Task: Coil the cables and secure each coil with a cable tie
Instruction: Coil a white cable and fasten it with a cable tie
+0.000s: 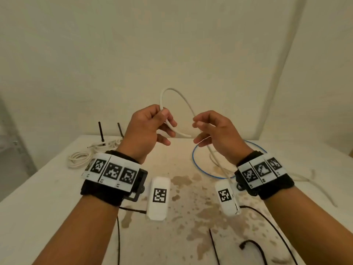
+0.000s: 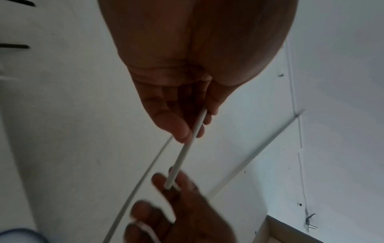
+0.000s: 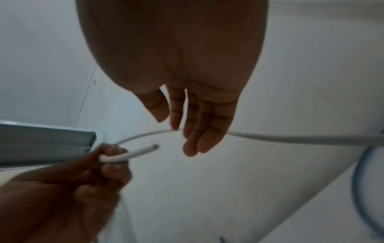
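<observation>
My left hand (image 1: 164, 119) is raised above the table and pinches a white cable (image 1: 161, 101) close to its cut end, between thumb and fingers. From there the cable arches upward and drops to my right hand (image 1: 196, 127). It runs across that hand's relaxed fingers, then down toward the table behind the right wrist. In the left wrist view the cable (image 2: 182, 152) sticks out past the left fingertips (image 2: 182, 131) toward the right hand (image 2: 166, 197). In the right wrist view the cable (image 3: 290, 136) crosses behind the right hand's nearly straight fingers (image 3: 199, 139), with the thumb apart from it.
A blue cable loop (image 1: 193, 155) lies on the stained white table (image 1: 47, 207) under the right hand. Coiled white cables (image 1: 80, 157) with upright black ties (image 1: 101, 131) sit back left. Loose black cable ties (image 1: 214, 243) lie at the front. Two white marker blocks (image 1: 158, 197) rest mid-table.
</observation>
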